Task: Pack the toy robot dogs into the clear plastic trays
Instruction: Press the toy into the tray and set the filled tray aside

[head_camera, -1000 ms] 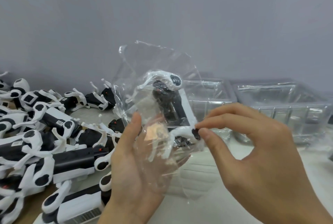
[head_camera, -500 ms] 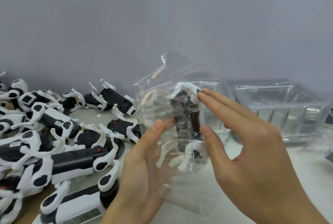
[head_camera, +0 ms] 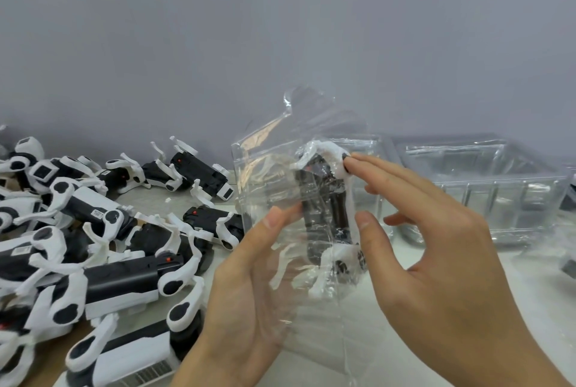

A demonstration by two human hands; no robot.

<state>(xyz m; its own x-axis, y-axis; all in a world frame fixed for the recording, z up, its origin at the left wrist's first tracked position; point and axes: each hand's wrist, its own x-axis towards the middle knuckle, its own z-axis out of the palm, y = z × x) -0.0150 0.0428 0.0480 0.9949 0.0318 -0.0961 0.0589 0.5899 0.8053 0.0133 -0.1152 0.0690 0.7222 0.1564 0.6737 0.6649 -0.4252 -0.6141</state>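
Observation:
A clear plastic tray (head_camera: pixel 271 174) is held upright in mid-air at the centre, with a black and white toy robot dog (head_camera: pixel 327 209) seated inside it. My left hand (head_camera: pixel 246 293) holds the tray from below and behind, thumb on its front face. My right hand (head_camera: pixel 436 249) grips the dog's side of the tray, fingers over the dog's white top and thumb on its front.
A pile of several black and white toy robot dogs (head_camera: pixel 93 237) covers the table on the left. A stack of empty clear trays (head_camera: pixel 486 187) stands at the back right against the grey wall. A light tabletop (head_camera: pixel 530 293) lies below my hands.
The tray with the dog has shifted right and turned more upright. My right hand went from pinching the dog's leg to pressing its fingers over the dog's top.

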